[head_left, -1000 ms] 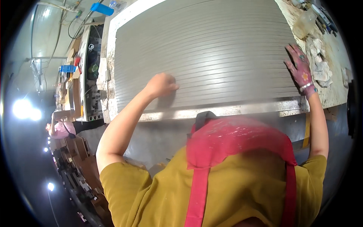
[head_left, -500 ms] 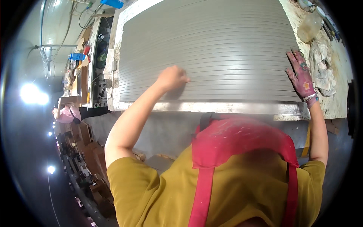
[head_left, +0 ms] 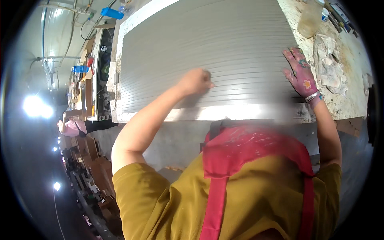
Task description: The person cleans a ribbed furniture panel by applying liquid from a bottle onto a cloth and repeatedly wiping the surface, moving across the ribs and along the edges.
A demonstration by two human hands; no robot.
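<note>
A wide grey sheet point(head_left: 180, 52), scored or split by many thin parallel lines, lies on the worktable in front of me. Over its near part, my bare left hand point(head_left: 195, 83) is closed with curled fingers, slightly blurred. Whatever those fingers may hold is hidden; a small dark patch shows beside them. My right hand point(head_left: 301, 76) wears a stained pink-purple glove with a flower pattern. It rests with fingers apart along the sheet's right edge and grips nothing. A pale band circles that wrist.
Right of the sheet lie a crumpled whitish cloth point(head_left: 329, 66), a cloudy plastic bottle point(head_left: 310, 20) and several slim tools point(head_left: 342, 18). A light strip point(head_left: 224, 114) edges the table before me. Far left, another person point(head_left: 74, 126) stands near stacked cartons point(head_left: 98, 172).
In the picture, the table, sheet and right hand have shifted left as the view turned. My closed left hand has moved rightward across the sheet. The right hand stays at the sheet's edge.
</note>
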